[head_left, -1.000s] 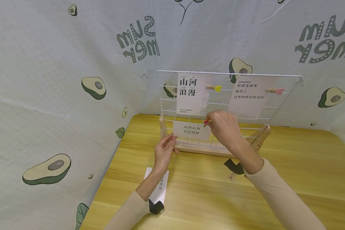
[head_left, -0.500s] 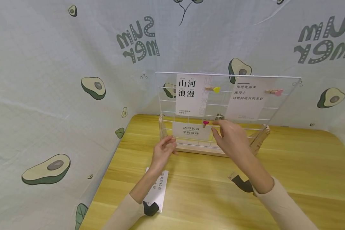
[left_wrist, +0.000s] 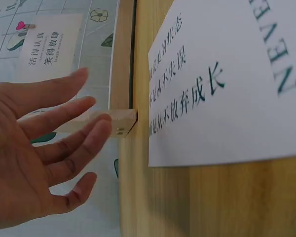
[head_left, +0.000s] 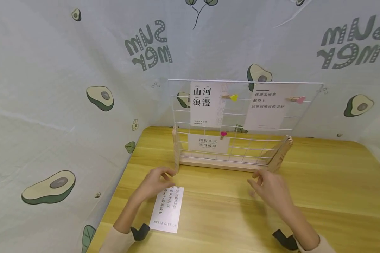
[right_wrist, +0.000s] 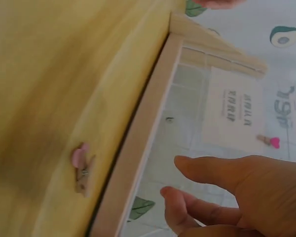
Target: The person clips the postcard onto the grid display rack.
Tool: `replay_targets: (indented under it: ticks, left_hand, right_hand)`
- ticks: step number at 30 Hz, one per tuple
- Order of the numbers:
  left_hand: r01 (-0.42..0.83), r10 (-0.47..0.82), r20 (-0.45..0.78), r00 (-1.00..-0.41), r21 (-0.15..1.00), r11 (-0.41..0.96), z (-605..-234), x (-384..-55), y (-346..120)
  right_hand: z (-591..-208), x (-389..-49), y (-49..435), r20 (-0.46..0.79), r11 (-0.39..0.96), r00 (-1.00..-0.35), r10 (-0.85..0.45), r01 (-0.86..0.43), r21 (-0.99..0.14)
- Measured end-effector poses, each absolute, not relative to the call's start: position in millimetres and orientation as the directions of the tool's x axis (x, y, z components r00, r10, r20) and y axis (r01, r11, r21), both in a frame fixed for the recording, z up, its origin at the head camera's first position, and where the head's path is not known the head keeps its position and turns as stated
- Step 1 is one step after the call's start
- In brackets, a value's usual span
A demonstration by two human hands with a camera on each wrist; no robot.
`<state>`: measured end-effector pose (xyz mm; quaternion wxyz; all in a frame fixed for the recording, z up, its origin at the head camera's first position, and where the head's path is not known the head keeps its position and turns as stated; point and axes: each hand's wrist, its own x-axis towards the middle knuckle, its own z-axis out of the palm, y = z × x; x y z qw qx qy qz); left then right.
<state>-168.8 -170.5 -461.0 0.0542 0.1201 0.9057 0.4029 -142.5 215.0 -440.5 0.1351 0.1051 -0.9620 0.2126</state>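
My left hand (head_left: 153, 182) hovers by the upper end of a loose white card (head_left: 168, 211) on the table, its fingers spread and holding nothing in the left wrist view. The right hand (head_left: 270, 188) is in front of the rack's right foot, thumb and fingertips apart. Below it on the tabletop lies a small wooden clothespin with a pink heart (right_wrist: 82, 170). Behind the hands stands a white wire grid rack (head_left: 245, 82). A small printed card (head_left: 206, 144) hangs low on it under a clothespin with a magenta heart (head_left: 223, 134).
Higher on the grid, a yellow-heart clothespin (head_left: 231, 97) holds a left card (head_left: 206, 114). A pink-heart clothespin (head_left: 297, 99) holds a right card (head_left: 266, 117). The rack has wooden feet and a wooden base bar (head_left: 220, 166). An avocado-print cloth (head_left: 60, 116) hangs behind the wooden table (head_left: 323, 168).
The right hand has let go of the magenta-heart clothespin, which stays on the small card, and moved down and right. The left hand has left the card's edge and dropped toward the loose card.
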Motion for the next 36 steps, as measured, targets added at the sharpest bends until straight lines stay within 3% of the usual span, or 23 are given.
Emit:
replay_targets:
  ticks: [5,9,23,36]
  left_hand:
    - [0.229,0.308,-0.058,-0.95,0.543,0.808,-460.4,-162.0,-181.9]
    - [0.238,0.327,-0.106,-0.939,0.485,0.842,-461.9,-158.1,-189.0]
    - [0.318,0.4,-0.099,-0.911,0.449,0.835,-470.6,-155.5,-186.7]
    - [0.253,0.348,-0.113,-0.931,0.489,0.835,-477.6,-156.7,-176.7]
  right_hand:
    - [-461.6,-134.1,227.5,0.089,0.896,-0.993,-0.084,-0.114,-0.428]
    - [-472.0,-131.2,228.0,0.006,0.885,-0.997,-0.076,-0.07,-0.46]
    - [-481.5,-129.5,223.1,0.066,0.882,-0.997,-0.033,-0.06,-0.467]
    - [-483.0,-125.7,227.0,0.108,0.88,-0.994,-0.024,-0.072,-0.469]
